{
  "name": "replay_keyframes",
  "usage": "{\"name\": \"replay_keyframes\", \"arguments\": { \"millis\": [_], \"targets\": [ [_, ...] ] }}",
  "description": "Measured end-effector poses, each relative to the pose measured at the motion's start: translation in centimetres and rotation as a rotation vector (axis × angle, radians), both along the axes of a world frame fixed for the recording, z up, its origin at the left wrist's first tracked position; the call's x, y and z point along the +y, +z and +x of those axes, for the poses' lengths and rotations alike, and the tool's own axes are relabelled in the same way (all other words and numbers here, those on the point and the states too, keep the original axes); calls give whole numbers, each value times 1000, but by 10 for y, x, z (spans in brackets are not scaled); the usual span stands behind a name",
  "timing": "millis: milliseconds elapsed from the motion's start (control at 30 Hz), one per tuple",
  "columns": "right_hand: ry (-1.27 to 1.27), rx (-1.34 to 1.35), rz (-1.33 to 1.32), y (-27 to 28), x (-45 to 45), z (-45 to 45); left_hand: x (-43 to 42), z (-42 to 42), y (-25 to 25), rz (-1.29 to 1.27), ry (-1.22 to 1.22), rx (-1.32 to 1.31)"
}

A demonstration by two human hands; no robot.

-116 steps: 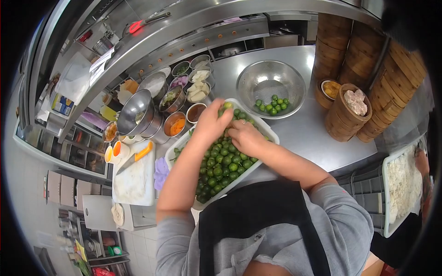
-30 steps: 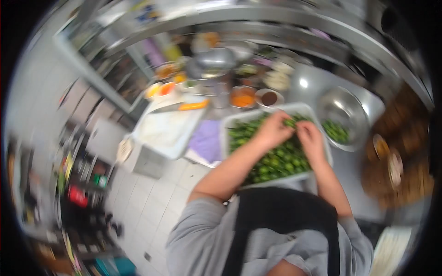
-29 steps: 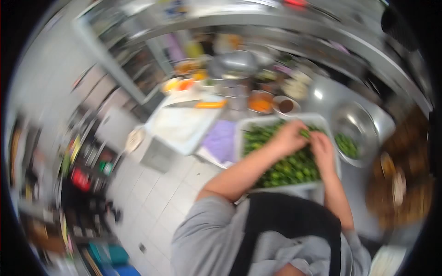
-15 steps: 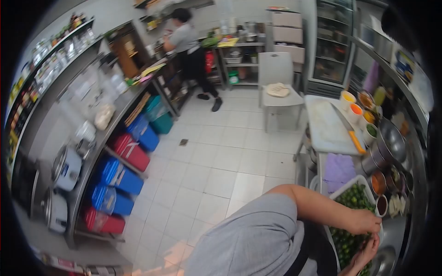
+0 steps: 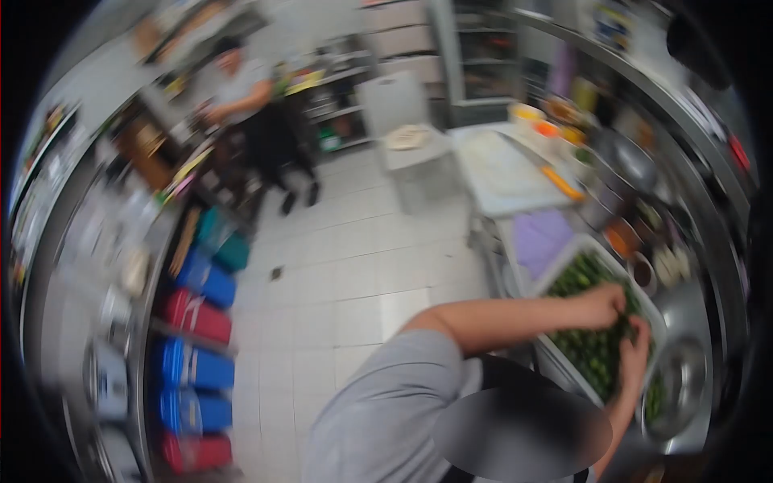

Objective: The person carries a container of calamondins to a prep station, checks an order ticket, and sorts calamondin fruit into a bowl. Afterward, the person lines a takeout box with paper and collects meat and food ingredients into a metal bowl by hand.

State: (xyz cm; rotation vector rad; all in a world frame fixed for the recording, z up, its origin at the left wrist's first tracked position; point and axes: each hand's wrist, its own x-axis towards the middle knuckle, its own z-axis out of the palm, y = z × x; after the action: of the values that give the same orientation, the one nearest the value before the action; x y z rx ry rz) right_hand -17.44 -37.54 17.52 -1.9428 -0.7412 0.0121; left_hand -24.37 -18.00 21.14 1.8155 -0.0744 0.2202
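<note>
A white rectangular tray (image 5: 555, 346) is heaped with small, dark green, roundish produce (image 5: 592, 354), its exact kind too blurred to tell. Over the tray's right part, my left hand (image 5: 600, 306) reaches in from the left with its fingers pinched together. Just below it my right hand (image 5: 634, 350) comes up from the bottom, fingers curled toward the left ones. The fingertips nearly meet, and whatever lies between them is hidden. Beside the tray on the right stands a round metal bowl (image 5: 684, 374) with some green pieces in it.
Behind the tray lie a purple cloth (image 5: 541, 241) and a white cutting board (image 5: 495, 177) with an orange-handled knife (image 5: 562, 183). Cups and metal containers (image 5: 620, 237) line the counter's back. A chair (image 5: 398, 121) and another person (image 5: 250, 105) are farther off; lidded bins (image 5: 197, 318) stand left.
The view has swung, shifting the room leftward and the tray further into sight. My hands stay close together over the tray. The other person has turned somewhat.
</note>
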Motion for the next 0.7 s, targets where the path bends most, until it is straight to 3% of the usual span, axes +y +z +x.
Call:
{"name": "replay_keyframes", "arguments": {
  "millis": [33,67,133,167,300,467,533,700],
  "targets": [
    [24,70,96,-9,-4,4,-3,-6,11,-29,-25,123],
    [2,59,164,-1,-1,-7,-6,4,-8,66,-51,29],
    [-49,89,249,21,9,-35,-13,7,-17,-2,-163,-19],
    [-43,160,318,30,14,-47,-17,3,-5,-32,-205,75],
    [-211,26,219,26,13,-60,-29,15,-3,-89,-310,154],
    [-329,123,212,41,-3,-71,-31,20,13,22,-493,167],
    [-256,307,271,48,-15,-75,-28,25,13,-40,-639,229],
    [-96,426,516,45,-32,-73,-27,30,27,-213,-824,338]
  ]
}}
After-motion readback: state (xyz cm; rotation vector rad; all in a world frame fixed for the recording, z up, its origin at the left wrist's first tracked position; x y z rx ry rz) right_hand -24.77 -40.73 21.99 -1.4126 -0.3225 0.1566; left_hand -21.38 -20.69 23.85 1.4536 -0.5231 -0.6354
